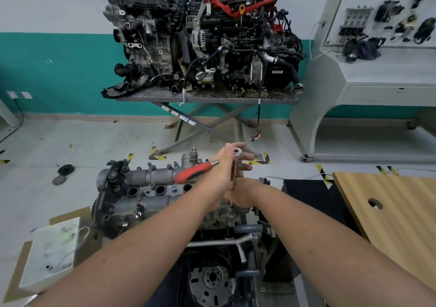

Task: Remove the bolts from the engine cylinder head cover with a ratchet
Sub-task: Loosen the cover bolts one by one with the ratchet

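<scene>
The grey engine cylinder head cover [146, 177] lies across the engine in front of me, with several bolts [149, 164] standing along its far edge. A ratchet [193, 172] with a red handle points left, and its silver head sits atop a long extension bar [234, 177] that runs down to the cover's right end. My left hand [224, 165] holds the ratchet at its head, thumb above and fingers reaching past it. Lower down, my right hand [240, 193] grips the bottom of the extension bar. The socket and the bolt under it are hidden by my hands.
A white plastic box [54, 247] stands on cardboard at the lower left. A wooden table [389, 212] is close on the right. Two engines [205, 42] sit on a scissor lift table behind. A pulley [66, 170] lies on the floor at left.
</scene>
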Motion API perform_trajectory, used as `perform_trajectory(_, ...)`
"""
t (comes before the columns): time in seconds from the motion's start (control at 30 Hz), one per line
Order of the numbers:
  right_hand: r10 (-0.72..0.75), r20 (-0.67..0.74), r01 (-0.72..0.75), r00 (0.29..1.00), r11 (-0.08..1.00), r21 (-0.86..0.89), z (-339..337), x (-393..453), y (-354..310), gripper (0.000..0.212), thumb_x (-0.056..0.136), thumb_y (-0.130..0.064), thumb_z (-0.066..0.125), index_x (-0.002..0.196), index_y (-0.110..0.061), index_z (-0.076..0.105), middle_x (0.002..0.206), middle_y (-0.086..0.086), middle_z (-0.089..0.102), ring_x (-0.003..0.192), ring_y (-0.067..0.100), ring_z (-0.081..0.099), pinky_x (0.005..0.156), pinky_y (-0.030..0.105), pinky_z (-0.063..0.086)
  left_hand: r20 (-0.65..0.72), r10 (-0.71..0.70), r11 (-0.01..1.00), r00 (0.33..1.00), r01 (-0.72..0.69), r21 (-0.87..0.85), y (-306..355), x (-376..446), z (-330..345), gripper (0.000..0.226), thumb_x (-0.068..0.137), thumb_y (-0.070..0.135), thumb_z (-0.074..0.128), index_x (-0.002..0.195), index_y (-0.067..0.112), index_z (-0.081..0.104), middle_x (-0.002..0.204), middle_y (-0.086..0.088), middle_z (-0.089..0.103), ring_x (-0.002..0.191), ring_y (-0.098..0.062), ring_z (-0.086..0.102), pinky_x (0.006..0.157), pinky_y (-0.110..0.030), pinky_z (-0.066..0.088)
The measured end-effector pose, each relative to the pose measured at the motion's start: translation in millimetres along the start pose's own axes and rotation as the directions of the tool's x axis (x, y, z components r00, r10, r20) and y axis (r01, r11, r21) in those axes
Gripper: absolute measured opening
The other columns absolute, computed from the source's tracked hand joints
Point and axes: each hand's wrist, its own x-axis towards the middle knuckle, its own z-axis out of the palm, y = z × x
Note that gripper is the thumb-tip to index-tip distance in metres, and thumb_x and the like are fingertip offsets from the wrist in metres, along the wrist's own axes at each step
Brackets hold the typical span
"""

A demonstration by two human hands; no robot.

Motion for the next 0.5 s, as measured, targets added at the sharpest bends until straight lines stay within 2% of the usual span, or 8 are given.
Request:
perform_trajectory(0.07, -0.01, -0.018, 0.01, 1.0, 1.0, 0.0, 3.8, 2.0, 1.9, 0.035, 0.1, -0.033, 0.046, 0.118, -0.009, 0.064, 0.118, 0.014, 0.065, 0.088, 0.024, 0.05, 0.079, 0.038, 0.044, -0.065, -0.167, 0.955, 0.984, 0.145, -0.259, 0.4, 5.9, -0.5, 0.048, 0.105, 0.049, 0.032, 0.106, 0.015, 0.065, 0.089, -0.007, 0.074, 0.075, -0.019, 0.069, 0.079, -0.041, 0.055)
perform_trajectory(0.13, -0.037, -0.032, 0.036, 0.999, 0.999, -0.003, 4.8, 1.8, 2.0, 0.032, 0.1, -0.034, 0.046, 0.113, -0.01, 0.064, 0.117, 0.014, 0.065, 0.088, 0.023, 0.049, 0.079, 0.038, 0.044, -0.097, -0.253, 0.926, 0.963, 0.212, -0.312, 6.5, 11.5, -6.0, 0.039, 0.104, 0.046, 0.042, 0.104, 0.014, 0.063, 0.077, -0.006, 0.07, 0.066, -0.019, 0.067, 0.065, -0.033, 0.054)
perform_trajectory(0.17, -0.048, -0.026, 0.048, 0.999, 0.999, 0.0, 5.4, 2.9, 3.4, 0.03, 0.101, -0.035, 0.046, 0.108, -0.012, 0.063, 0.117, 0.013, 0.065, 0.088, 0.023, 0.05, 0.08, 0.037, 0.044, -0.091, -0.284, 0.923, 0.954, 0.247, -0.293, 10.2, 13.5, -8.9, 0.033, 0.104, 0.043, 0.046, 0.104, 0.014, 0.06, 0.074, -0.005, 0.069, 0.065, -0.02, 0.067, 0.063, -0.033, 0.053)
perform_trajectory(0.27, -0.071, -0.001, 0.071, 0.997, 0.997, 0.011, 4.9, 3.5, 7.3, 0.024, 0.1, -0.037, 0.044, 0.098, -0.016, 0.056, 0.111, 0.011, 0.064, 0.089, 0.023, 0.051, 0.081, 0.037, 0.046, -0.018, -0.288, 0.955, 0.957, 0.286, -0.083, 22.4, 18.3, -12.2, 0.024, 0.104, 0.036, 0.048, 0.103, 0.015, 0.057, 0.072, -0.005, 0.068, 0.068, -0.023, 0.069, 0.063, -0.033, 0.053)
perform_trajectory(0.37, -0.105, 0.022, 0.105, 0.994, 0.994, 0.01, 4.7, 5.3, 10.7, 0.025, 0.1, -0.038, 0.043, 0.097, -0.017, 0.056, 0.101, 0.008, 0.059, 0.088, 0.024, 0.052, 0.082, 0.038, 0.047, 0.027, -0.297, 0.955, 0.955, 0.297, -0.007, 25.0, 21.2, -10.2, 0.026, 0.105, 0.035, 0.044, 0.106, 0.013, 0.058, 0.067, -0.004, 0.066, 0.063, -0.021, 0.066, 0.061, -0.031, 0.054)
perform_trajectory(0.5, -0.086, 0.012, 0.086, 0.996, 0.995, 0.045, 5.8, 6.5, 14.4, 0.021, 0.099, -0.039, 0.048, 0.098, -0.019, 0.055, 0.098, 0.004, 0.056, 0.088, 0.023, 0.051, 0.083, 0.038, 0.047, 0.06, -0.294, 0.952, 0.954, 0.287, 0.103, 24.4, 25.4, -0.5, 0.028, 0.103, 0.034, 0.043, 0.108, 0.013, 0.062, 0.062, 0.0, 0.061, 0.054, -0.016, 0.058, 0.055, -0.027, 0.049)
